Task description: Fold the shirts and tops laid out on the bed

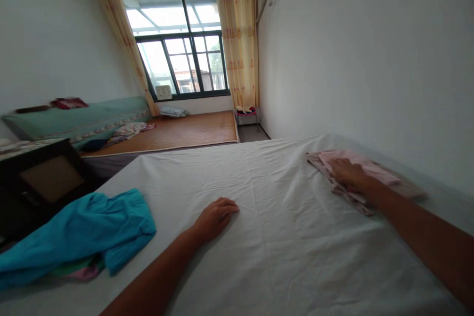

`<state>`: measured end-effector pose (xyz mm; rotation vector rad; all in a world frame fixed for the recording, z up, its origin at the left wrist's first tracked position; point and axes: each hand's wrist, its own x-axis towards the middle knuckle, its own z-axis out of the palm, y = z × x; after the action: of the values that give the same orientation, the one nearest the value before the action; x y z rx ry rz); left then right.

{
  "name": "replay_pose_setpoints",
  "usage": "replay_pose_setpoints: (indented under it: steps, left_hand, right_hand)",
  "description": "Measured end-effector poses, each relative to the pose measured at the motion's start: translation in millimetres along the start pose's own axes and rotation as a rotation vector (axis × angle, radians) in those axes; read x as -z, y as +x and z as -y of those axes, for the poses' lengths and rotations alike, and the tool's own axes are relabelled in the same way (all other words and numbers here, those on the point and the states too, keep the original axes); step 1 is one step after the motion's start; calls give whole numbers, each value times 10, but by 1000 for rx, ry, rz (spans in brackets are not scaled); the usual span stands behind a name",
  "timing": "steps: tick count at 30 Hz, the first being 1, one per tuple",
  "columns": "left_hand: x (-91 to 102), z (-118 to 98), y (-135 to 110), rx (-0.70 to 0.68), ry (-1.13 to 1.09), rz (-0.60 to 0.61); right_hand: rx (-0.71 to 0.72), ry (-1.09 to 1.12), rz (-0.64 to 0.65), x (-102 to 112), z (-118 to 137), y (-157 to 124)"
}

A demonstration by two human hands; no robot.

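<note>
My left hand (217, 218) rests on the white bed sheet (255, 256), loosely bent, with nothing held. Farther right, my right hand (347, 174) lies on top of a folded pink garment (377, 170); its fingers are slightly blurred and lie over the cloth. Under the pink piece is a folded greyish-brown garment (411, 190), its edges sticking out on both sides. A crumpled bright blue garment (89, 227) is left of my left hand, apart from it. Green and pink cloth (83, 270) peeks out from beneath the blue one.
A dark cabinet (52, 177) stands beyond the bed's left edge. Behind is another bed with a brown mat (200, 128), a green-covered headboard (107, 113) and crumpled clothes (129, 131). A small stool (247, 112) stands below the curtain (239, 34). The white wall (370, 59) borders the right side.
</note>
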<state>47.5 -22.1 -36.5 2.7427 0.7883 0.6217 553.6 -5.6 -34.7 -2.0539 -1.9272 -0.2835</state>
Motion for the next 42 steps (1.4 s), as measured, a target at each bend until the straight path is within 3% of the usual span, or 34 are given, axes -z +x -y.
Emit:
replay_pose_setpoints:
  steps: [4,8,11,16,19,21,27,35,42]
  left_hand:
    - [42,-24,0,8,76,23]
    - [188,47,-80,116,274,42]
    - [505,193,-299,267,417,59]
    - [1454,432,-1116,706,555,62]
    - [1949,459,-1655,1017,609,323]
    - [2120,426,-1899,1082,608,393]
    - [2154,392,-2081,1134,725,226]
    - [2137,634,-2162,1225,792,199]
    - [2033,592,-2163,1310,793,210]
  right_hand:
    - [221,14,110,-88,972,92]
    - [556,167,199,-274,2033,-129]
    - [638,248,202,-363,2382,-327]
    - [661,346,136,-456,2241,-373]
    - [679,385,118,-508,2127,-348]
    - [673,400,118,-532,2107,-344]
    - [671,414,122,-524,2117,-355]
    - [682,411,178,-361,2068,-420]
    - [664,363,210,-293,2078,-428]
